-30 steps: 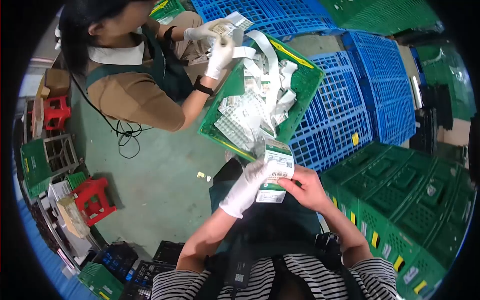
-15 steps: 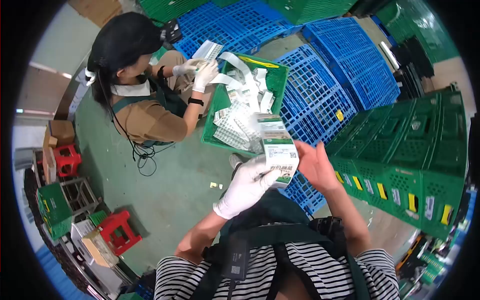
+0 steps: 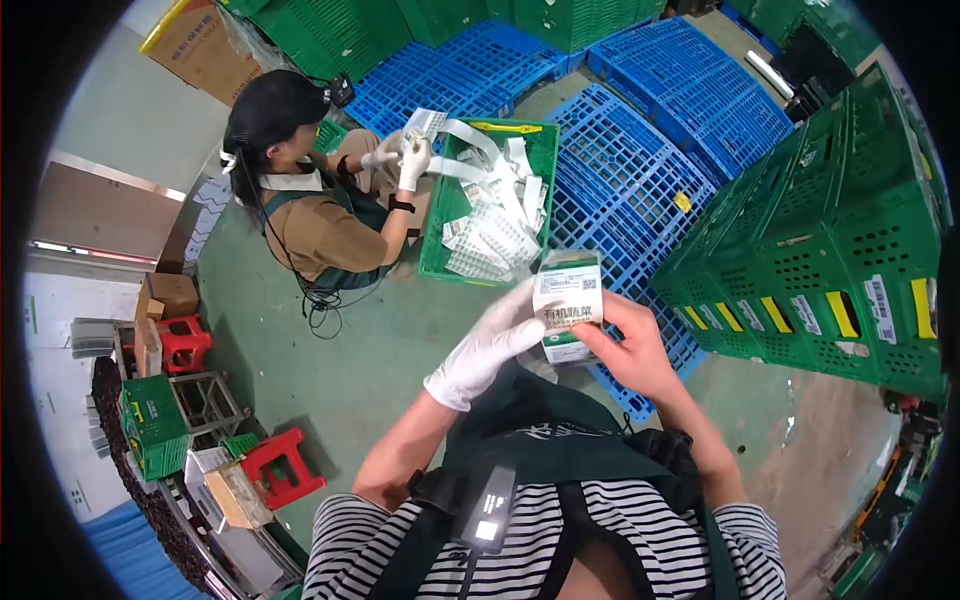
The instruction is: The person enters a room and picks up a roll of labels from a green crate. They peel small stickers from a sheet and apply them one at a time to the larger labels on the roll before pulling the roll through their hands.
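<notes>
The printed label strip (image 3: 568, 300) is held up in front of the person's chest, with both hands on it. It is smooth and flat, mostly white with green bands, and it has big dark letters and a small square code. Its lower part seems to bend back under the top part, but that bit is hard to see. The left hand (image 3: 487, 345), in a thin, wrinkly white glove, has its grip closed on the left edge, with the thumb near the big letters. The right hand (image 3: 632, 345) is bare, and its grip pinches the right edge between thumb and fingers. Past the strip is a green crate (image 3: 548, 150), a hard plastic box with a yellow bar at its far side. In it lie long, curly white ribbons (image 3: 512, 195) and flat sheets (image 3: 490, 240) with rows of small marks. Beside the crate, a co-worker (image 3: 325, 235) in a brown top and dark apron holds a pale sheet (image 3: 426, 122) in white gloves. On the other side are blue pallets (image 3: 625, 165) full of square holes. To the right stand stacked green crates (image 3: 800, 265) with round holes and yellow tabs. A shiny red stool (image 3: 282, 468) sits on the dull green floor (image 3: 365, 350).
</notes>
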The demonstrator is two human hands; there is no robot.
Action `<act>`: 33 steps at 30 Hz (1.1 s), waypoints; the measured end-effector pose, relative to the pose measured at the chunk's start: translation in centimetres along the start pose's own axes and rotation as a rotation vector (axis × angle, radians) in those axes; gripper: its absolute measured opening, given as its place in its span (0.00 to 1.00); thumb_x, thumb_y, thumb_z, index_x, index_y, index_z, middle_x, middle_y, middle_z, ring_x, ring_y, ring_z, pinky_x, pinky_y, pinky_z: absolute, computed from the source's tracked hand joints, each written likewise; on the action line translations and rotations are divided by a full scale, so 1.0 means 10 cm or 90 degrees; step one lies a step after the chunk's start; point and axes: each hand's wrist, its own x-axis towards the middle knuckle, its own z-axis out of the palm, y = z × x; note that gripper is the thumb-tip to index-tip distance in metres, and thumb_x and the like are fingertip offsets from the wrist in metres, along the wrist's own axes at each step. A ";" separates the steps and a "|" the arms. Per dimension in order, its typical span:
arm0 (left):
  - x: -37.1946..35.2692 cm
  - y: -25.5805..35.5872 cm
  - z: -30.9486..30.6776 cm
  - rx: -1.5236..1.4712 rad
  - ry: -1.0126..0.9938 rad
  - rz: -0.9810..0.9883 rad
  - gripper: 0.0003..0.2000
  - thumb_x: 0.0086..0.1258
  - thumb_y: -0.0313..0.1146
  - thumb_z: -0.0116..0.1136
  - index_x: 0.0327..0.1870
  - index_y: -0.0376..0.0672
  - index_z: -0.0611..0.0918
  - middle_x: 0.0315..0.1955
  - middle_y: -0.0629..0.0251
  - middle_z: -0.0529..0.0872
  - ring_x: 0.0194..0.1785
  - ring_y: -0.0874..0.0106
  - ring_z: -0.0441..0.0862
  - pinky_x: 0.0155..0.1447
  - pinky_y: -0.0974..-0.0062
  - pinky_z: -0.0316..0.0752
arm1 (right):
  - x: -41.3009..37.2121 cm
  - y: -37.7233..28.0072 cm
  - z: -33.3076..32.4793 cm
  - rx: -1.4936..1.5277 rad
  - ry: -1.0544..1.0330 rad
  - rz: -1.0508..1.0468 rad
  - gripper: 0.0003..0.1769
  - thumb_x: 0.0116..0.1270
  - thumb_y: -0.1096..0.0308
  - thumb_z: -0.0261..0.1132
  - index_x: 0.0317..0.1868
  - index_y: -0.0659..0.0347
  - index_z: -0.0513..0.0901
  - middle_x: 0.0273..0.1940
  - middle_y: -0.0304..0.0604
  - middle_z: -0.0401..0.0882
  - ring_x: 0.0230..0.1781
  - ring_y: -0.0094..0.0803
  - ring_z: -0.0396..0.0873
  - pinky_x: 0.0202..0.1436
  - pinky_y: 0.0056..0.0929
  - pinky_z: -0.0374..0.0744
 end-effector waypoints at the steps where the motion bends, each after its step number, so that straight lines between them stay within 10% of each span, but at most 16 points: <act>1: 0.06 0.04 0.03 0.007 0.000 -0.002 0.32 0.63 0.48 0.56 0.63 0.36 0.65 0.54 0.62 0.73 0.57 0.74 0.69 0.60 0.75 0.66 | -0.06 -0.03 -0.01 -0.019 0.013 -0.019 0.09 0.60 0.73 0.62 0.41 0.66 0.79 0.33 0.44 0.76 0.31 0.31 0.75 0.35 0.25 0.72; 11: 0.18 -0.13 0.12 -0.049 0.101 -0.017 0.15 0.66 0.31 0.54 0.53 0.37 0.76 0.46 0.65 0.81 0.48 0.76 0.78 0.53 0.77 0.72 | -0.30 0.14 0.04 -0.114 0.044 -0.047 0.07 0.59 0.71 0.64 0.35 0.65 0.77 0.26 0.45 0.71 0.25 0.37 0.72 0.28 0.30 0.70; 17: 0.12 -0.71 -1.00 -0.106 0.415 -0.115 0.11 0.65 0.30 0.56 0.48 0.41 0.79 0.41 0.68 0.83 0.42 0.78 0.79 0.48 0.78 0.74 | -0.15 1.11 0.52 -0.079 -0.142 0.233 0.20 0.60 0.66 0.65 0.52 0.61 0.73 0.44 0.42 0.76 0.42 0.28 0.76 0.43 0.26 0.75; 23: 0.43 -1.22 -2.28 -0.158 0.548 -0.110 0.12 0.66 0.28 0.53 0.50 0.39 0.76 0.42 0.64 0.82 0.43 0.75 0.80 0.49 0.75 0.75 | 0.37 2.12 0.65 -0.096 -0.231 0.377 0.17 0.60 0.63 0.64 0.46 0.65 0.78 0.38 0.46 0.81 0.39 0.32 0.79 0.44 0.29 0.76; 33: 1.47 -2.82 -3.89 0.373 0.520 -0.159 0.12 0.64 0.30 0.53 0.46 0.34 0.78 0.39 0.58 0.83 0.38 0.71 0.79 0.45 0.73 0.72 | 1.67 3.90 0.40 -0.051 -0.040 0.592 0.20 0.61 0.59 0.61 0.45 0.69 0.78 0.34 0.43 0.80 0.30 0.26 0.76 0.32 0.26 0.75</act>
